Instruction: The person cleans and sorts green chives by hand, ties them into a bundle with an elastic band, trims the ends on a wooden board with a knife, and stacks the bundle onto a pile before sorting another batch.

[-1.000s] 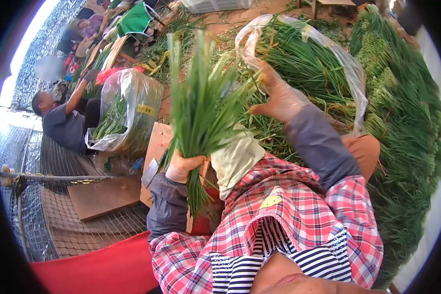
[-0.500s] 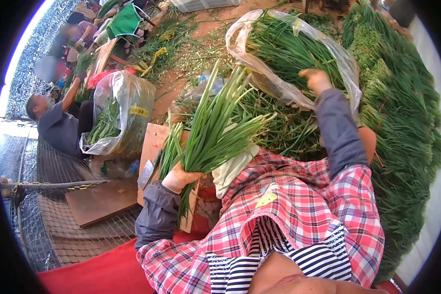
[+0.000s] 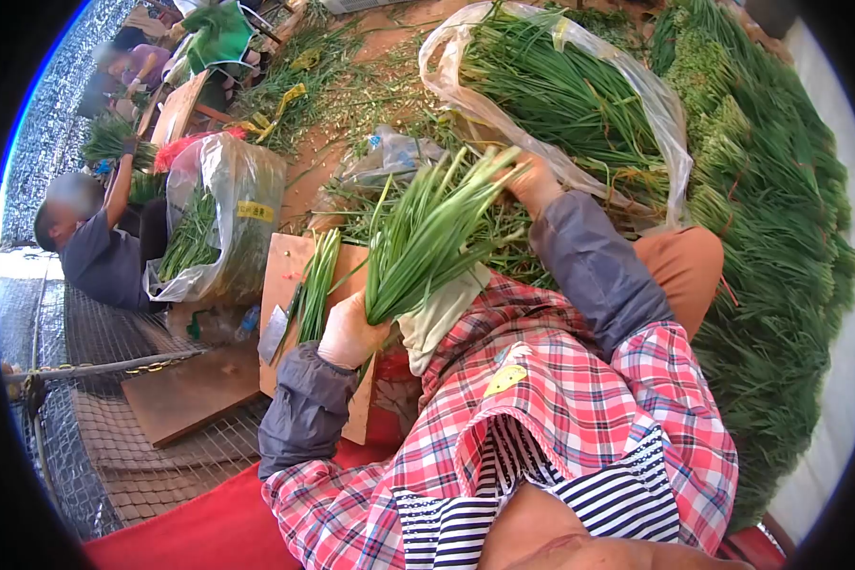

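My left hand [image 3: 353,332] is wrapped round the lower part of a bunch of long green stalks [image 3: 426,233], which fans out up and to the right. At the pale upper ends of that bunch, my right hand [image 3: 534,183] has its fingers bent against the stalk tips; what they grip is too small to tell. Below and left of the bunch, a few more stalks [image 3: 317,285] lie on a wooden board [image 3: 280,261], beside a metal blade [image 3: 273,334]. A clear plastic bag [image 3: 670,114] full of green stalks lies open beyond my right hand.
A large heap of green bundles [image 3: 779,237] lines the right side. At the left, a person [image 3: 104,247] sits by another plastic bag [image 3: 247,190] of stalks. A brown board [image 3: 190,394] rests on netting. Loose trimmings cover the ground ahead.
My right hand has moved left from over the open bag to the tips of the held bunch. The co-worker at the left now holds up a green bunch.
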Available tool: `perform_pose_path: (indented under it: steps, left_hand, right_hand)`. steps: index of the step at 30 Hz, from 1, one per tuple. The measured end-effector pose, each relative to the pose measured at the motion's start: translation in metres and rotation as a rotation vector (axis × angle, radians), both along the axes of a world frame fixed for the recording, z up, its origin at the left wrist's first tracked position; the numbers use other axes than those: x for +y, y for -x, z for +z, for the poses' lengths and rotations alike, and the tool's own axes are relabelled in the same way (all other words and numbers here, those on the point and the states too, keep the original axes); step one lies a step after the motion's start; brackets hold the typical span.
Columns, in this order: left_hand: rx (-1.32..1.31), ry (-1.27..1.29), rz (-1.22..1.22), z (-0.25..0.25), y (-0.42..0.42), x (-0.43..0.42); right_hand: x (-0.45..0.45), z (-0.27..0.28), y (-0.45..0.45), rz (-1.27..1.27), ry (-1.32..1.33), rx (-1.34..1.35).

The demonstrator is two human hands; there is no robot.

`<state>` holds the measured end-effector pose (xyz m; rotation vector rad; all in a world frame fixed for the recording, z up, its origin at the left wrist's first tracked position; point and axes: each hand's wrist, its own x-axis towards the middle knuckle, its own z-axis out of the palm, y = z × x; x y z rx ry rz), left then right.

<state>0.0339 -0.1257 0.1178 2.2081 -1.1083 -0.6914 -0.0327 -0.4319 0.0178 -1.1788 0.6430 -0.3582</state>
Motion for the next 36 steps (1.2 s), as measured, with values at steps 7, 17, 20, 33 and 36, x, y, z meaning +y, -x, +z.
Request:
perform_pose_path:
  steps: [7,17,20,33,36]
  left_hand:
    - [-0.524,-0.117,-0.034,-0.011,-0.007,0.023]
    - [-0.519,-0.176,-0.036,0.0,-0.007,0.015]
    - [-0.152,-0.02,0.084,-0.01,-0.011,0.019]
    - [1.043,0.191,0.486,-0.006,-0.009,0.001]
    - [1.059,0.211,0.49,-0.006,-0.009,-0.003]
  right_hand:
    - [-0.108,-0.06,0.062,-0.37,0.163,0.221]
    - [-0.053,-0.055,0.053,0.098,-0.092,0.198]
    - [-0.066,-0.043,0.07,0.27,-0.078,0.131]
    - [-0.053,-0.028,0.076,0.42,0.373,0.37]
    - [-0.021,-0.015,0.061,0.602,0.334,0.197]
